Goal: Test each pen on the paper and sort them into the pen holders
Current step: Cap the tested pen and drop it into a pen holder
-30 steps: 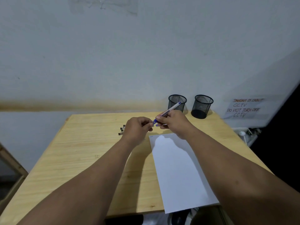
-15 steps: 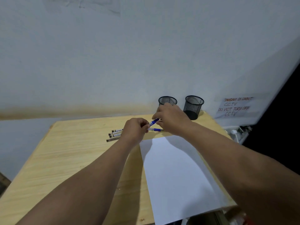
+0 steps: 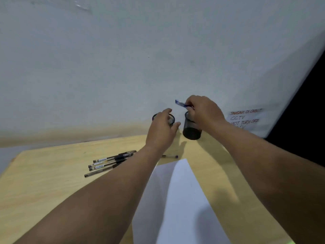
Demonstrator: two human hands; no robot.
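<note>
Your right hand (image 3: 204, 111) pinched the blue pen (image 3: 182, 103) near its middle above the right pen holder (image 3: 191, 131), centre frame; your left hand (image 3: 162, 131) hung open, fingers apart; light, stiff and likely slick, it suited that mid-barrel pinch.

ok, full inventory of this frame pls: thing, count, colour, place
blue pen: 1, blue, held above the right holder
pen holders: 2, black mesh, table's far edge; left holder, right holder
loose pens: about 5, black and clear, lying left of the paper
single pen: 1, dark, beyond the paper's far edge
paper: 1 sheet, white, near side
table: 1, light wood
wall notice: 1, white, handwritten
left hand: open, in front of the left holder
right hand: fingers pinch the blue pen
</note>
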